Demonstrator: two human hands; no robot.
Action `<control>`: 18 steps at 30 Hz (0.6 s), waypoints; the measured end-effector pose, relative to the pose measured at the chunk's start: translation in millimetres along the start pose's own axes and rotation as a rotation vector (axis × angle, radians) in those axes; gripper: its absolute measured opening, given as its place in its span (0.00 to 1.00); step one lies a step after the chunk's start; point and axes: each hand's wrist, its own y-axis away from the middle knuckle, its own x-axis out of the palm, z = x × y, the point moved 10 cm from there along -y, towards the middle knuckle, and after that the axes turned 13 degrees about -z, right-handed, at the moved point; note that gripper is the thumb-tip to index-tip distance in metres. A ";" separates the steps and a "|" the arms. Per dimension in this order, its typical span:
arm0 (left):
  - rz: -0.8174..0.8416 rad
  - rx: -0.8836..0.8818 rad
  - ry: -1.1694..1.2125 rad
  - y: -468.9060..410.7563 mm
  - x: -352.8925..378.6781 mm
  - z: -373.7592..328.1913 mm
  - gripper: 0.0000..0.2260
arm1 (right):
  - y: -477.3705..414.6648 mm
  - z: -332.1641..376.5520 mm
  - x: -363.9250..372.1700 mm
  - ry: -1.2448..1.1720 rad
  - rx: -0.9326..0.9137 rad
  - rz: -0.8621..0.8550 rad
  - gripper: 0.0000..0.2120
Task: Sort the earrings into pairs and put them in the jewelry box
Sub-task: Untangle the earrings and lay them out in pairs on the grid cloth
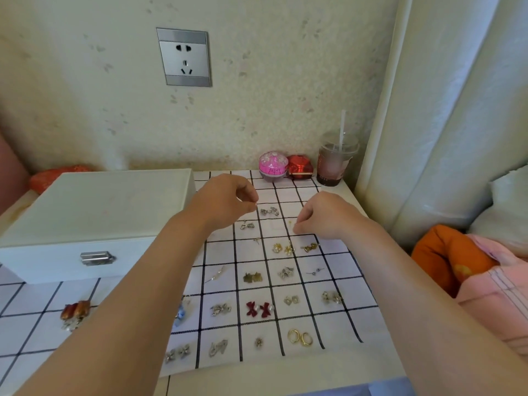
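Head view: the left grip (pixel 228 200) is held above the far part of a checked cloth (pixel 337 318), with thumb and forefinger pressed together on a tiny pale earring (pixel 256 205). The right grip (pixel 323 215) is lowered to the cloth with its fingers curled. A tiny gold stud (pixel 291 222) is seen right at its fingertips, but whether the stud is pinched cannot be told.

Between the two grips, a silver pair (pixel 269 211) is laid in one square of the cloth. More earrings are set out by squares nearer the camera. Among them are red bow earrings (pixel 258 309), gold hoops (pixel 300 337) and a dull bronze pair (pixel 253 277).

The white jewelry box (pixel 94 212) is placed on the tabletop (pixel 257 378) to the left of the cloth. Its lid is shut and its metal clasp (pixel 97 258) is turned toward the camera. An amber-brown piece (pixel 75 310) is left in front of the box, apart from the sorted rows.

At the back edge, a pink round case (pixel 273 166), a red case (pixel 300 166) and a lidded plastic cup (pixel 334 164) with a straw are lined up against the wall. A wall socket (pixel 184 57) is mounted above.
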 end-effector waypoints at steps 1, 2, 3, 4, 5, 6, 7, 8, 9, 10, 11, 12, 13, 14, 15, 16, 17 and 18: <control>0.005 0.002 -0.011 0.3 -0.4 0.6 0.05 | -0.4 0.9 1.4 0.014 -0.006 -0.007 0.04; 0.009 0.003 -0.019 0.5 -0.9 1.0 0.05 | -1.0 2.4 2.6 0.025 -0.016 -0.010 0.03; 0.016 0.002 -0.021 1.0 -1.5 1.5 0.05 | -1.1 4.3 3.2 0.034 -0.026 -0.011 0.02; 0.023 0.000 -0.022 1.3 -1.9 1.7 0.04 | -1.2 6.5 3.3 0.040 -0.037 -0.012 0.01; 0.029 0.000 -0.024 1.9 -2.4 1.9 0.04 | -0.8 9.6 2.2 0.036 -0.048 -0.015 0.00; 0.035 0.002 -0.032 2.3 -2.8 2.0 0.04 | -1.1 12.9 1.0 0.020 -0.059 -0.021 0.01; 0.041 0.002 -0.042 2.6 -2.9 2.5 0.04 | -0.7 17.0 -0.5 -0.009 -0.073 -0.027 0.02; 0.051 -0.003 -0.053 3.2 -2.6 3.4 0.04 | -0.5 22.0 -1.4 -0.046 -0.090 -0.030 0.03; 0.066 -0.011 -0.067 4.0 -1.5 4.8 0.04 | 0.1 27.3 -2.2 -0.082 -0.108 -0.032 0.04; 0.087 -0.021 -0.085 5.2 0.2 6.5 0.04 | 0.4 32.2 -2.6 -0.113 -0.125 -0.035 0.05; 0.110 -0.031 -0.107 7.0 2.7 8.0 0.04 | 0.8 36.5 -2.5 -0.136 -0.138 -0.037 0.05; 0.134 -0.040 -0.136 9.1 5.5 9.4 0.04 | 1.2 40.3 -1.3 -0.155 -0.148 -0.034 0.04; 0.159 -0.042 -0.171 11.4 8.8 10.3 0.04 | 2.7 43.7 0.5 -0.167 -0.156 -0.024 0.04; 0.184 -0.039 -0.209 13.8 12.5 10.9 0.04 | 4.5 47.0 3.5 -0.164 -0.167 -0.011 0.04; 0.211 -0.035 -0.241 16.2 16.7 11.3 0.04 | 6.8 50.6 6.6 -0.148 -0.186 0.001 0.05; 0.241 -0.036 -0.262 18.8 20.9 12.2 0.04 | 8.8 54.0 10.1 -0.124 -0.206 0.009 0.06; 0.274 -0.042 -0.277 21.2 25.5 14.0 0.05 | 10.8 57.0 12.6 -0.105 -0.223 0.013 0.08; 0.304 -0.047 -0.293 23.4 29.4 15.8 0.06 | 11.7 59.2 14.7 -0.094 -0.233 0.014 0.09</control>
